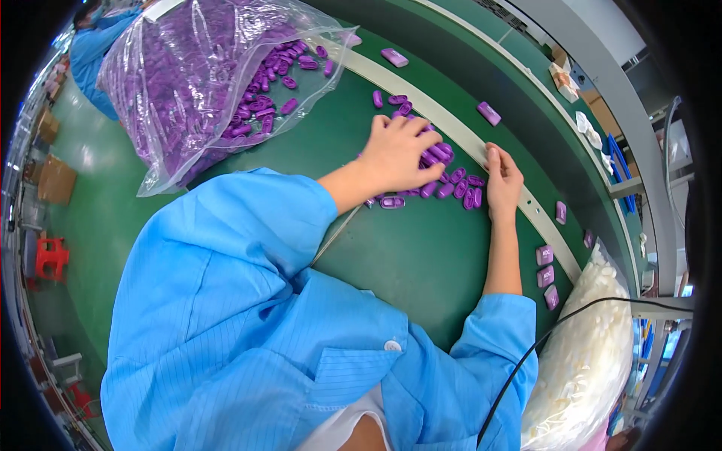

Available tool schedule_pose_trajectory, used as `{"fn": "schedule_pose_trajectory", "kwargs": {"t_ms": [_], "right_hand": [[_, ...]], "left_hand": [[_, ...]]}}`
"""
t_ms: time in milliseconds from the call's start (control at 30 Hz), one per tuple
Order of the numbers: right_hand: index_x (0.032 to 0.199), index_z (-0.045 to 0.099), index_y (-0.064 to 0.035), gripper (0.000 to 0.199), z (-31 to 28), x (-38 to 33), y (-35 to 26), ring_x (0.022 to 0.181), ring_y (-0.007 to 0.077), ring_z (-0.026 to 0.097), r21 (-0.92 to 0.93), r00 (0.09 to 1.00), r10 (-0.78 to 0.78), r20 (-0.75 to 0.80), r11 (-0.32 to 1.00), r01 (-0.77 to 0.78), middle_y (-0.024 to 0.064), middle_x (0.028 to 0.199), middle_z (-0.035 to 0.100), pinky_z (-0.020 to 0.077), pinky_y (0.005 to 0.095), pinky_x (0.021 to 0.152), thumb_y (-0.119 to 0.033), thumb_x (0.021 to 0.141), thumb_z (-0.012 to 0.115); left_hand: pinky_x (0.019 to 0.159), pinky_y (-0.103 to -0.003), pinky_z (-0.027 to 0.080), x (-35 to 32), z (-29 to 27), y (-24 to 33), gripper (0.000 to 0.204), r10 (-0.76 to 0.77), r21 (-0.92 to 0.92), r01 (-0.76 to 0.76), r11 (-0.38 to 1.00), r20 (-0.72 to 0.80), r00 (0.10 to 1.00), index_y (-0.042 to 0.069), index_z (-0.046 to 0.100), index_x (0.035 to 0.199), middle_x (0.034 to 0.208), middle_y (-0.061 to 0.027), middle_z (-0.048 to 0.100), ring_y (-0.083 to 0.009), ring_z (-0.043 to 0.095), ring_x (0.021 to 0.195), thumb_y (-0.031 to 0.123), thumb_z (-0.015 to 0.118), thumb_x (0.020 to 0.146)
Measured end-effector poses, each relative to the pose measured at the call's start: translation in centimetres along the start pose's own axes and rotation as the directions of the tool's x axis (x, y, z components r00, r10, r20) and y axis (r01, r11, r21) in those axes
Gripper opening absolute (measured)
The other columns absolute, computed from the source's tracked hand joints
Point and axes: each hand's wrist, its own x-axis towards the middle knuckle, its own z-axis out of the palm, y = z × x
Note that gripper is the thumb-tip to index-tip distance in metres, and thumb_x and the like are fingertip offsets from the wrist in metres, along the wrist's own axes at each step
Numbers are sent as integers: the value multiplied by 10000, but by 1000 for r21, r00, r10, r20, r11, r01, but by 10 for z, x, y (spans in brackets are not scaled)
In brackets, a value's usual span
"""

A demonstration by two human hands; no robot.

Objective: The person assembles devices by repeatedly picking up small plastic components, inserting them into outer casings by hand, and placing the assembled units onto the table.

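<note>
Blue jacket (233, 316): worn nearest the camera.
Left hand (398, 156): fingers spread over purple parts (460, 185).
Right hand (504, 179): fingertips drawn together near pale strip (549, 231); grip cannot be told.

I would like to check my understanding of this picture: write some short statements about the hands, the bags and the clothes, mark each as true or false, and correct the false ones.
1. The left hand is on the pile of purple pieces. True.
2. The right hand is inside the clear bag. False: it is beside the pale strip, to the right of the pile.
3. The clear bag, at the upper left, holds many purple pieces. True.
4. The bag of whitish pieces is at the far left. False: it is at the lower right.
5. The person's sleeves are blue. True.
</note>
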Motion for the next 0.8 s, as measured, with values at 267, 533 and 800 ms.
{"fn": "schedule_pose_trajectory", "kwargs": {"t_ms": [267,533,800], "right_hand": [[993,628,39,310,-4,-5,-13,862,127,575,207,992,98,75,972,-111,84,939,641,452,243,778,-237,912,514],[980,632,45,300,-6,-8,-22,877,141,580,191,984,148,98,968,-164,89,965,643,445,253,810,-218,917,502],[1034,629,0,275,-3,-13,-21,936,146,572,54,989,78,125,995,-86,85,1019,633,428,250,847,-215,915,505]], "left_hand": [[847,-442,331,9,17,60,595,143,-151,-125,981,112,983,116,486,1225,1251,-145,407,-342,431,1063,434,618,739],[840,-399,432,49,-8,-75,252,46,-51,-48,998,-42,998,54,598,1034,1063,-124,575,-311,543,965,146,571,801],[888,-362,419,44,40,-61,244,73,-337,-26,941,126,989,15,573,1071,1105,-145,556,-322,523,1030,122,497,865]]}}
